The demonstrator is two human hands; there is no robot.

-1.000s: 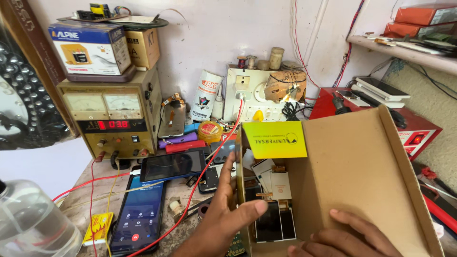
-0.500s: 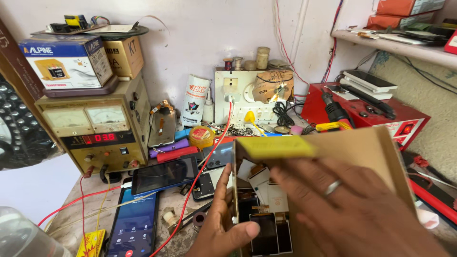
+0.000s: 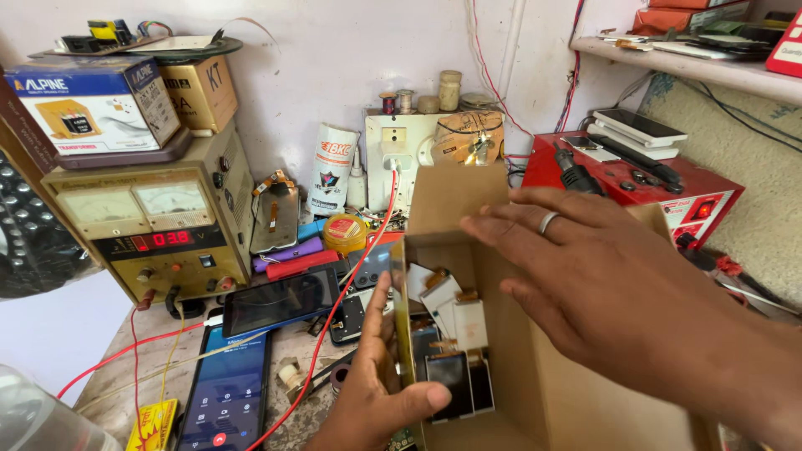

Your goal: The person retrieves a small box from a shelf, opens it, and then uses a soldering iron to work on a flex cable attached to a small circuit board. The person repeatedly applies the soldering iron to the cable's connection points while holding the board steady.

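My left hand (image 3: 374, 386) grips the left wall of an open brown cardboard box (image 3: 451, 200), thumb hooked over the front edge. Inside the box lie several small phone screen parts (image 3: 451, 338), some white, some dark, with orange flex ends. My right hand (image 3: 622, 288), with a ring on one finger, hovers flat over the box's right side, fingers spread and pointing left, holding nothing. It hides the box's right wall.
A bench power supply (image 3: 159, 230) with a red display stands at left, boxes stacked on it. Two phones (image 3: 251, 351) lie on the bench, crossed by a red wire (image 3: 330, 321). A red station (image 3: 647, 179) sits at right, a shelf above.
The box's yellow-labelled flap has swung up and back, opening the box. My right hand rose from the box's lower right and moved over the opening. The view shifted slightly.
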